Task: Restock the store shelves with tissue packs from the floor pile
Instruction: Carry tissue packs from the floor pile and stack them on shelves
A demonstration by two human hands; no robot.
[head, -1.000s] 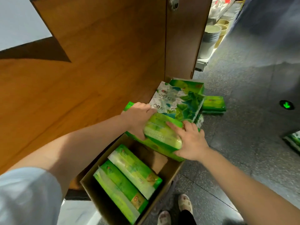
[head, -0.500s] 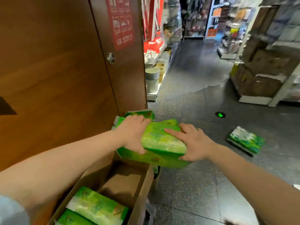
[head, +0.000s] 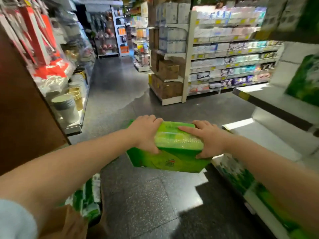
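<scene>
1. My left hand [head: 146, 133] grips the left end of the green tissue packs [head: 172, 149]: fingers curl over the far top edge and the thumb hooks under the near side of the upper pack.
2. My right hand [head: 208, 140] grips the right end the same way, with one finger lying flat along the top and the thumb pressed on the near right corner.
3. There are two packs, one stacked on the other. The upper is wrapped in shiny clear film, and the lower shows a small logo on its near face.
4. The stack is in the air between my hands, roughly level, above the dark speckled floor [head: 146, 204] and in the middle of the aisle.
5. Just right of the stack is a white shelf [head: 269, 135], with more green-and-white packs [head: 241, 178] along its lower edge. These are blurred.
6. At bottom left I see a brown box [head: 69, 223] edge, with green packaging [head: 88, 199] beside it, also blurred.
7. To the left is a brown panel [head: 22, 107], and past it a shelf with stacked buckets [head: 66, 107] and red goods [head: 51, 69].
8. Across the aisle, cartons [head: 167, 80] are stacked at the end of a long shelf unit [head: 229, 66] full of pale packaged goods.
9. A light blue sleeve [head: 15, 219] shows on my left arm, in the bottom corner.
</scene>
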